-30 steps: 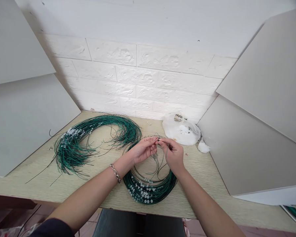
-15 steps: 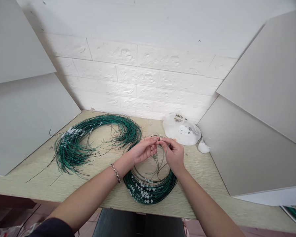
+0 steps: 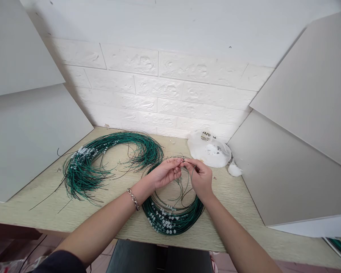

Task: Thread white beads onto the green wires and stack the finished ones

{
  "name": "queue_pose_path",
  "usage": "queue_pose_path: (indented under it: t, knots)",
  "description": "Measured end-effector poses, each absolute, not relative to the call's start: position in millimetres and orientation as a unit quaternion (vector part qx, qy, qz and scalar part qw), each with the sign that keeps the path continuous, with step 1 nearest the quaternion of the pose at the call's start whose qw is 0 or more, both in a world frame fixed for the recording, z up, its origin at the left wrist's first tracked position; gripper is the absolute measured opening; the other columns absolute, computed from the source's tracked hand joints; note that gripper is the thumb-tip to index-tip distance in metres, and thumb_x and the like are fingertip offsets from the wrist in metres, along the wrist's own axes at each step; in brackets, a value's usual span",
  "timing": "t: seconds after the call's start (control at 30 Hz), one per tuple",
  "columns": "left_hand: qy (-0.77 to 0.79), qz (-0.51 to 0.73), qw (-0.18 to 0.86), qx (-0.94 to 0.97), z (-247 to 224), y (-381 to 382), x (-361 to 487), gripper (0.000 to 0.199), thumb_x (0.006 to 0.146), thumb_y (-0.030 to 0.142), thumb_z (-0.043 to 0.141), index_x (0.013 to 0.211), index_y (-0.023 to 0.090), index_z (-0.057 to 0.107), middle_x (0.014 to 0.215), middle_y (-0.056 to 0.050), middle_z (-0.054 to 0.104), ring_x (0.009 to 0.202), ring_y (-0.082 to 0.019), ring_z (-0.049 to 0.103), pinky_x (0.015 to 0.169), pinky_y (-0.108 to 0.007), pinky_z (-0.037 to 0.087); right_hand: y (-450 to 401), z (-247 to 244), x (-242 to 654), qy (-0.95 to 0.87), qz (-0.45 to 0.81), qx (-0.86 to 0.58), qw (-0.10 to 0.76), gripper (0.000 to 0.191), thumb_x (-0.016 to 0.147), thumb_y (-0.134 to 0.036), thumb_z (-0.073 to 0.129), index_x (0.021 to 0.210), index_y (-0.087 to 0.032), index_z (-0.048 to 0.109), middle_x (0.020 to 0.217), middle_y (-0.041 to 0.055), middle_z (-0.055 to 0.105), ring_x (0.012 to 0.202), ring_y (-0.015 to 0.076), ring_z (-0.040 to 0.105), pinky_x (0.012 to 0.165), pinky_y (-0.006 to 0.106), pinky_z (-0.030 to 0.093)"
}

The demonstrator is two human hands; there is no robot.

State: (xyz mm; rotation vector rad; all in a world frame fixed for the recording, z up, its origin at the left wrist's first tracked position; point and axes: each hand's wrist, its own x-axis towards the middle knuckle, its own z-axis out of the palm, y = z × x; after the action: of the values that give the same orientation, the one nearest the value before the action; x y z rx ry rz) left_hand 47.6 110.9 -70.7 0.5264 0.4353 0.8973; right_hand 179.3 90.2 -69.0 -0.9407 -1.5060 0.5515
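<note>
Fingertips of my left hand [image 3: 166, 172] pinch a thin dark green cord [image 3: 192, 171] above a round coil. Opposite it, my right hand [image 3: 201, 178] grips the same cord between thumb and forefinger, the two hands' tips almost touching. The exact spot being pinched is too small to make out. Below both hands lies the coil of green cords [image 3: 187, 222], with small white beads [image 3: 167, 223] grouped along its near side. Part of the coil's far side is hidden behind my hands.
A curved bundle of loose green cords [image 3: 130, 138] with white beads lies at the left of the wooden table [image 3: 238, 216]. A clear plastic bag [image 3: 223, 155] with white bits sits at the back right. Grey panels [image 3: 290, 167] flank both sides; a white brick-pattern wall [image 3: 161, 87] stands behind.
</note>
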Motion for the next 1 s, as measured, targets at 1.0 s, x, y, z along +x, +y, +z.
queue_pose_path:
  t: [1.0]
  knots:
    - [0.208,0.422,0.848,0.244,-72.8,112.3,47.2,0.009,0.068,0.012,0.06,0.076,0.008,0.057,0.064,-0.001,0.056,0.048,-0.002,0.049,0.054,-0.015,0.044,90.1,-69.5,179.6,-0.668,0.197,-0.416,0.585,0.012,0.073,-0.023,0.054,0.078,-0.019,0.064,0.073,0.0028,0.064,0.065,0.0133,0.057,0.058,0.025,0.045]
